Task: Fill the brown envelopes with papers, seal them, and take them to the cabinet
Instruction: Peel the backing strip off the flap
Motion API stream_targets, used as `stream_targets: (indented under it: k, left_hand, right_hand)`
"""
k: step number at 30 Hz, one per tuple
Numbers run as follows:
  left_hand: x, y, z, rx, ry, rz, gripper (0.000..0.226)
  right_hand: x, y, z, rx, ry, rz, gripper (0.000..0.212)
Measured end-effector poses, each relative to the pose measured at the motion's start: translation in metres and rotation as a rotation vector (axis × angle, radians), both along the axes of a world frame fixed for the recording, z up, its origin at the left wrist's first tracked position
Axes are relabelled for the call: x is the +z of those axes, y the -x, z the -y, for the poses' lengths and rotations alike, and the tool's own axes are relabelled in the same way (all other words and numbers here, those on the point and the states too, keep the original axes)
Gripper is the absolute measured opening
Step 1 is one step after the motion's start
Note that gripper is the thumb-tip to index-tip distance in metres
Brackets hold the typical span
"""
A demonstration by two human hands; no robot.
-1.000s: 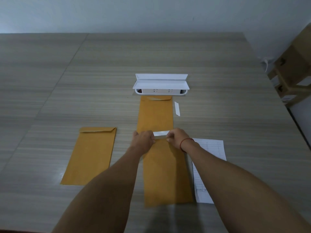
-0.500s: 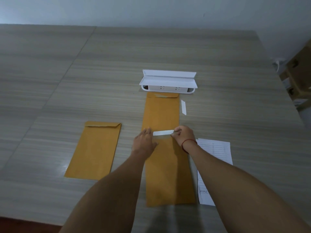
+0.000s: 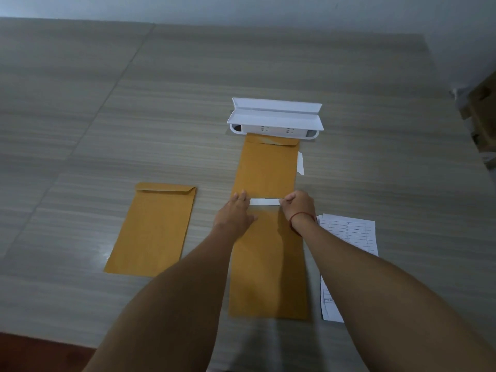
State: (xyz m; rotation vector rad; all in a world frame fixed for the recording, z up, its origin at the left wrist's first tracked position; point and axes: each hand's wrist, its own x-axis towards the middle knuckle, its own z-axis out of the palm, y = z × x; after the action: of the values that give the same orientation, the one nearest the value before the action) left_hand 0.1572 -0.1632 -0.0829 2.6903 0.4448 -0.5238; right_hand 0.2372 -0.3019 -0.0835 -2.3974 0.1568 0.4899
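The wooden table [image 3: 80, 130] is the biggest thing, and everything lies on it. Three brown envelopes rest flat on it. The near envelope [image 3: 268, 277] is right in front of me, between my arms. The far envelope [image 3: 265, 167] lies just past it. The left envelope [image 3: 155, 229] lies apart on the left, with its flap folded down.

My left hand [image 3: 234, 213] lies flat with straight fingers and presses the top left corner of the near envelope. I think it is there so the envelope does not slide. My right hand [image 3: 298, 206] has curled fingers that pinch the right end of the white strip [image 3: 264, 202]. That strip runs across the top of the near envelope. I think it covers the glue, so it must come off before the flap can stick.

Cardboard boxes [image 3: 483, 108] stand past the right edge of the table. The papers [image 3: 349, 232] lie on my right, and my right arm hides part of them. I cannot tell if the near envelope has paper inside. The white socket box [image 3: 273, 122] sits at the top of the far envelope. A small white strip [image 3: 300, 163] lies just beside that envelope. The far envelope is very close to where I am working, so I think it could get in the way. I see no cabinet.
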Motion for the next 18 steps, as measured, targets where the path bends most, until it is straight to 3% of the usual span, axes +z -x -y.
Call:
stream_targets:
  k: [11, 18]
  left_hand:
    - [0.006, 0.002, 0.006, 0.045, 0.028, 0.010, 0.072]
    - [0.007, 0.005, 0.005, 0.045, 0.041, 0.016, 0.069]
  right_hand:
    - [0.009, 0.006, 0.007, 0.047, -0.229, 0.097, 0.016]
    - [0.025, 0.016, 0.027, 0.324, -0.205, 0.038, 0.016]
